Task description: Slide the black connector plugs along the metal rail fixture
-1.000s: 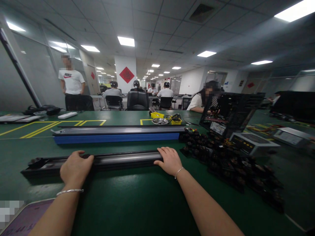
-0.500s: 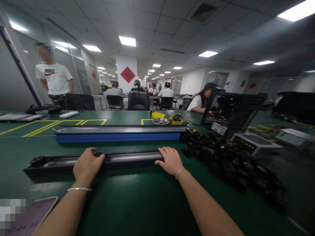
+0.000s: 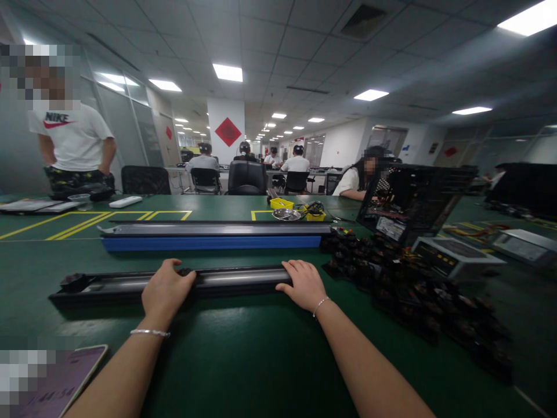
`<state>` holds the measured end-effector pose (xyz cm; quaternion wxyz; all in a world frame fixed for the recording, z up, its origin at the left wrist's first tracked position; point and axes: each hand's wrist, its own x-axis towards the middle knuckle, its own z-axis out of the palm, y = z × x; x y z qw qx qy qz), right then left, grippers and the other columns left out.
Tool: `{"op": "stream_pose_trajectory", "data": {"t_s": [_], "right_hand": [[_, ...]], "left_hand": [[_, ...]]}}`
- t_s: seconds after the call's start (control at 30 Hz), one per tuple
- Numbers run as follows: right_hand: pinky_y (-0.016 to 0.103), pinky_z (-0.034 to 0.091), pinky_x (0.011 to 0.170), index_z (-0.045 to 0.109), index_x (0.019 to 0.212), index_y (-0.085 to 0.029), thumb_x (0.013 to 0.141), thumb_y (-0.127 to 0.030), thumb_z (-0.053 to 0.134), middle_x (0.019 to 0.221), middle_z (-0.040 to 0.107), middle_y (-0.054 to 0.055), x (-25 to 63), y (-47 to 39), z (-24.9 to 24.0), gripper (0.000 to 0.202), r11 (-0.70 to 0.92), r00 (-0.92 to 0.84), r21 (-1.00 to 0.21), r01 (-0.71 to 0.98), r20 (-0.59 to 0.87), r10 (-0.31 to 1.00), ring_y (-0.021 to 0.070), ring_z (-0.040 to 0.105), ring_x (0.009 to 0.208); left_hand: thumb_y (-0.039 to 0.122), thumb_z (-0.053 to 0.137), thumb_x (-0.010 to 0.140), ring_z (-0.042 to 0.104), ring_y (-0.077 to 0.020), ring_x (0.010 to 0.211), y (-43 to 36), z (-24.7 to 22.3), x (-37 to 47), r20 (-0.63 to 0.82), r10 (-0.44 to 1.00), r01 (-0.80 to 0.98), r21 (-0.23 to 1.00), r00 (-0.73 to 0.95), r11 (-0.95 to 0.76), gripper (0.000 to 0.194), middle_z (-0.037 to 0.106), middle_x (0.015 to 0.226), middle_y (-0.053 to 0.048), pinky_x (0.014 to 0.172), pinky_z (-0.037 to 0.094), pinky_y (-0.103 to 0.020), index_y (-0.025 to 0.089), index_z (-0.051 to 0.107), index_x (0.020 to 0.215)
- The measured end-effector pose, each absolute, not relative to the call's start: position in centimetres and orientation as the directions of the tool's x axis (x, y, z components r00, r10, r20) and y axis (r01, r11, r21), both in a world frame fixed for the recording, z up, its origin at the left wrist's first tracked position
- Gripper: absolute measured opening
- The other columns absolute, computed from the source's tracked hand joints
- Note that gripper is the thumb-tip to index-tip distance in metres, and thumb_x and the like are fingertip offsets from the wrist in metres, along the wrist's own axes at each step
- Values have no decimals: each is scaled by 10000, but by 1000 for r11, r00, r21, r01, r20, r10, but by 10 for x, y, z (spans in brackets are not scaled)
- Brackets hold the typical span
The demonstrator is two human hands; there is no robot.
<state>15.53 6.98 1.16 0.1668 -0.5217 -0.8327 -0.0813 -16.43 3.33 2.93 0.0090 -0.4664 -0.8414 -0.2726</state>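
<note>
A long black tray with a shiny metal inner strip (image 3: 239,278) lies across the green table (image 3: 226,360). My left hand (image 3: 167,290) is closed on a small dark piece over the tray's middle; most of that piece is hidden by the fingers. Around the right end of the tray, my right hand (image 3: 304,284) has its fingers over the far edge and its thumb at the near side. Inside the tray's left end sits a black part (image 3: 73,283). Behind it, parallel, is a second long tray (image 3: 217,230) on a blue base (image 3: 213,242).
A heap of black parts (image 3: 413,296) spreads at the right, beside a power supply (image 3: 456,255) and an open computer case (image 3: 418,203). Yellow bins (image 3: 281,204) and a metal dish (image 3: 286,215) stand behind. A phone (image 3: 65,383) lies front left. A person (image 3: 73,139) stands back left.
My left hand has slid a little to the right along the tray with the small dark piece. My right hand stays at the right end. The standing person has come nearer.
</note>
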Motion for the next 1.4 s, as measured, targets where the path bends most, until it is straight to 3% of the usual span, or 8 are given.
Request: {"op": "stream_pose_trajectory", "data": {"t_s": [1.4], "right_hand": [[380, 248, 973, 465, 1260, -205, 782, -638, 417, 1257, 503, 96, 150, 68, 15, 646, 430, -392, -40, 902, 345, 853, 253, 407, 1152]], "left_hand": [[548, 471, 721, 598, -242, 909, 36, 27, -128, 295, 871, 867, 435, -394, 244, 465, 640, 982, -81, 689, 424, -312, 204, 491, 1033]]}}
